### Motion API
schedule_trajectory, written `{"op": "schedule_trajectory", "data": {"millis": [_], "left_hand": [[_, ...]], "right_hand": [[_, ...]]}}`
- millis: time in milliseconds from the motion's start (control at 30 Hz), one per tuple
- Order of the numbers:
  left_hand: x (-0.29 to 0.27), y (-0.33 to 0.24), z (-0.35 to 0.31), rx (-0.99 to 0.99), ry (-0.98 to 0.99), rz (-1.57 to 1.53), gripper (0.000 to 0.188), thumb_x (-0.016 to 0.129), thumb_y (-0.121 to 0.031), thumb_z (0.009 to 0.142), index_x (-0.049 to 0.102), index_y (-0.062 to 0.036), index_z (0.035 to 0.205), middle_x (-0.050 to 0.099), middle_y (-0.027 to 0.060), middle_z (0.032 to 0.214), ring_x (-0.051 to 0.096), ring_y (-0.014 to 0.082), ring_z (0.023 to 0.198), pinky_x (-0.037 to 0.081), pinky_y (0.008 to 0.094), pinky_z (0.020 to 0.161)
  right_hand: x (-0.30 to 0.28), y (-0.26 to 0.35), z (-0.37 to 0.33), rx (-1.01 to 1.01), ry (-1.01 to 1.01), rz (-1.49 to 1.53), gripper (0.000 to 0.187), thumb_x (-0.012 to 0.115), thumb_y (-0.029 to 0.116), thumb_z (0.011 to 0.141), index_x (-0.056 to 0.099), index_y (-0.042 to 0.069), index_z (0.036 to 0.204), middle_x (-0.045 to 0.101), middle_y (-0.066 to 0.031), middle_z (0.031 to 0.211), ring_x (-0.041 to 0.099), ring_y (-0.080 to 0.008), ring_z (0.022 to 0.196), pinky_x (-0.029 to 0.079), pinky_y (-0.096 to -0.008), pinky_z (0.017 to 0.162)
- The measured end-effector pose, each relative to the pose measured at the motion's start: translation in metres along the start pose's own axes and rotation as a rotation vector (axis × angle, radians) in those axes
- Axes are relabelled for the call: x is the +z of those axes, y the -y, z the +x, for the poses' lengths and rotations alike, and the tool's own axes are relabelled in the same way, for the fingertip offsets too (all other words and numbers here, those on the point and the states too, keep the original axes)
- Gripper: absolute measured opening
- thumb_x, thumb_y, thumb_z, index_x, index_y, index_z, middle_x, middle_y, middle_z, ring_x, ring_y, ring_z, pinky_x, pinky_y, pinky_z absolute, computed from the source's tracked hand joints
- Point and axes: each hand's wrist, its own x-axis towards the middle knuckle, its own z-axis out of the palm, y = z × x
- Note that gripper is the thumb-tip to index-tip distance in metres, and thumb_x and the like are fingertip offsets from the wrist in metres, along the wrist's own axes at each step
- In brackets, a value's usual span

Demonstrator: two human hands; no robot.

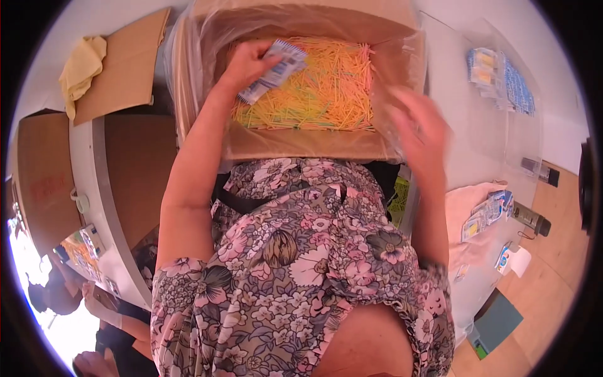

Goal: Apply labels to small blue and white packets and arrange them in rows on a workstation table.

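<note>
My left hand [250,63] is closed on a blue-and-white plastic packet [276,72], pinching its upper part between thumb and fingers. The packet hangs tilted over the left side of a large cardboard box [301,146] lined with clear plastic film. Inside lie a great many thin sticks [333,81] in yellow, orange, pink and green, heaped loosely. At the box's right wall, my right hand [422,122] is blurred by motion. Its thumb and fingers look apart, and I see nothing between them.
On the right table, a clear plastic bin [518,135] holds blue-and-white packets [496,75]. Nearer, more packets [487,213] lie on a pink cloth [458,232]. A yellow cloth [83,69] rests on a cardboard flap [129,69] at left. Another person's hand [100,305] shows at lower left.
</note>
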Motion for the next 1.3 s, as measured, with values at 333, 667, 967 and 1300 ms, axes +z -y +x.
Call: {"op": "schedule_trajectory", "data": {"millis": [333,667,967,1300], "left_hand": [[-0.008,-0.043,0.012,0.218,-0.2,-0.618,0.015,0.061,-0.013,0.084,0.062,-0.0016,0.074,0.057,-0.0025,0.064,0.049,0.004,0.059,0.039,0.022,0.052],[-0.021,-0.007,0.027,-0.169,-0.276,0.228,0.024,0.059,-0.026,0.084,0.064,-0.0039,0.093,0.066,0.0061,0.083,0.063,0.0143,0.074,0.05,0.031,0.069],[-0.022,0.011,0.02,-0.131,-0.24,0.864,0.02,0.057,-0.024,0.081,0.066,-0.0062,0.084,0.062,0.0195,0.08,0.06,0.0366,0.079,0.048,0.0438,0.07],[-0.016,0.0,0.017,-0.038,-0.358,0.43,0.024,0.057,-0.024,0.082,0.062,-0.0002,0.079,0.056,0.0203,0.063,0.055,0.0361,0.059,0.042,0.0401,0.056]], "right_hand": [[0.225,-0.066,0.059,-0.207,1.029,-0.251,0.013,0.056,0.011,0.073,0.063,0.002,0.08,0.06,-0.0194,0.079,0.058,-0.0362,0.081,0.046,-0.0425,0.071],[0.248,-0.086,0.033,-0.198,0.911,-0.288,0.021,0.046,0.004,0.077,0.061,-0.002,0.091,0.059,-0.0225,0.094,0.058,-0.0364,0.091,0.048,-0.041,0.078],[0.199,-0.058,0.077,0.329,1.013,0.013,0.024,0.054,0.021,0.084,0.059,-0.002,0.091,0.062,-0.0158,0.083,0.061,-0.0263,0.082,0.047,-0.0358,0.073],[0.193,-0.089,0.108,0.981,0.515,0.957,0.023,0.042,0.017,0.091,0.054,-0.001,0.085,0.059,-0.0127,0.076,0.06,-0.022,0.07,0.054,-0.038,0.067]]}}
